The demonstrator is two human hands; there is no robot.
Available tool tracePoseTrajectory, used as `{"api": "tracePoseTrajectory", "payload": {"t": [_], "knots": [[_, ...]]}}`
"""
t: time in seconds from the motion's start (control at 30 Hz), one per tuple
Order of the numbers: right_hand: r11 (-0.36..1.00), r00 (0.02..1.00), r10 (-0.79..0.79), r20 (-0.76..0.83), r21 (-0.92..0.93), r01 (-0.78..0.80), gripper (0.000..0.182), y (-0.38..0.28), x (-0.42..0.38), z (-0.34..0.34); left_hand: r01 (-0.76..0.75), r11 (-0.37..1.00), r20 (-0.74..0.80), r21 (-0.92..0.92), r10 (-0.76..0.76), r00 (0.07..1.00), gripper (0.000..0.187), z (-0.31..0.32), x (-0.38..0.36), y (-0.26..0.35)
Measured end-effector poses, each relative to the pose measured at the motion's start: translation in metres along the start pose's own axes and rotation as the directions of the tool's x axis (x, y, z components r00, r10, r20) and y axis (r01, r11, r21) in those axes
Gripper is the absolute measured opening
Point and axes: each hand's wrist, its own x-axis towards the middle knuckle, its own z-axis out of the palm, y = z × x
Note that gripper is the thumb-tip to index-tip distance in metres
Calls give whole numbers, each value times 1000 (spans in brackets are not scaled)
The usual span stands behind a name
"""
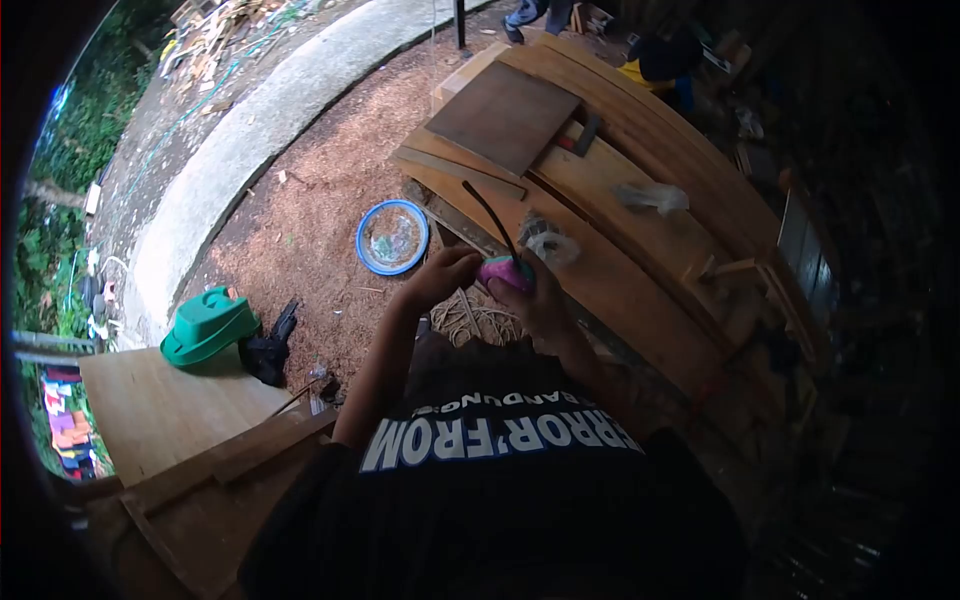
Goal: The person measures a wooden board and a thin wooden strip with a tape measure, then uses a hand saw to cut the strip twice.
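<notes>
My right hand (540, 303) is wrapped round a pink-and-green bundle (503, 274), which looks soft, in front of my chest. A thin dark curved strip (489, 213) rises from the bundle and bends up to the left. My left hand (447, 274) is closed just left of the bundle, its fingertips close to it. Whether they grip anything is hidden. Below and between my hands lies a heap of pale thin strips (470, 318) on the ground.
Wooden boards (640, 290) fill the right side, bearing a dark square panel (505, 115) and a clear plastic bag (655, 197). A blue-rimmed basin (361, 243) stands on wood shavings. At left, a green plastic tub (210, 325) rests on plywood (180, 410). A person's legs (535, 15) show at the top.
</notes>
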Motion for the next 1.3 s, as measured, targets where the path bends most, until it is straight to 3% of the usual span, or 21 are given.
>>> {"api": "tracePoseTrajectory", "payload": {"t": [0.07, 0.1, 0.17, 0.23, 0.3, 0.43, 0.5, 0.57, 0.67, 0.77, 0.87, 0.93, 0.97, 1.03, 1.17, 1.2, 1.23, 1.27, 1.3], "knots": [[999, 986, 39, -165, 8, -38, 38, -27, -14, -6, -105, 967, 34, 232, 100, 994, 31, 0, 11, 33], [997, 975, 79, -207, 23, -75, 38, -19, 8, 40, -101, 958, 57, 269, 89, 994, 30, -48, 6, 39], [983, 913, 134, -386, 171, -72, 31, -24, 14, 51, -135, 957, 75, 255, 120, 990, 28, -79, 35, 33], [984, 865, 126, -485, 172, -47, 31, -28, 24, 70, -111, 991, -17, 79, 113, 994, 24, -106, 53, 36], [984, 807, 131, -576, 177, -34, 32, -31, 28, 94, -134, 988, 118, 74, 125, 985, 20, -137, 78, 12], [992, 670, 86, -737, 123, 7, 38, -33, 44, 138, -232, 966, 346, 116, 180, 921, 15, -165, 83, 21], [995, 627, 60, -777, 94, 21, 39, -35, 47, 155, -75, 997, 392, 26, 59, 918, 13, -174, 77, 28], [998, 652, 63, -756, 53, -36, 40, -38, 44, 168, -111, 993, 442, 40, 82, 893, 15, -179, 79, 17], [994, 614, -26, -789, -85, -66, 42, -53, 47, 186, -14, 997, 488, 73, -23, 872, 17, -184, 80, 16], [997, 630, 34, -776, -20, -78, 44, -68, 49, 194, -1, 978, 534, 208, -113, 838, 24, -183, 77, 23], [996, 650, 32, -759, -33, -88, 45, -56, 49, 192, -77, 990, 555, 118, -1, 832, 31, -171, 72, 36], [997, 655, 9, -756, -46, -67, 45, -59, 53, 192, -229, 971, 580, 65, 150, 801, 33, -166, 77, 37], [998, 659, -7, -752, -50, -47, 45, -59, 53, 192, -226, 972, 575, 61, 151, 804, 33, -164, 79, 36], [996, 637, -33, -770, -79, -44, 44, -54, 50, 189, -65, 998, 489, 0, 56, 871, 28, -160, 79, 39], [988, 624, -109, -774, -153, -17, 44, -45, 49, 165, -83, 996, 509, 43, 50, 859, 29, -163, 75, 60], [988, 630, -115, -768, -151, -4, 44, -54, 51, 159, -299, 954, 494, 27, 247, 834, 28, -155, 67, 64], [983, 664, 97, -742, 175, 52, 46, -73, 52, 153, -499, 867, 479, 16, 431, 765, 28, -149, 63, 67], [870, 707, 290, -645, 485, 85, 49, -85, 51, 147, -490, 871, 534, 27, 402, 744, 34, -145, 64, 68], [868, 714, 288, -638, 488, 87, 49, -87, 50, 140, -491, 870, 528, 35, 401, 749, 34, -141, 66, 65]]}}
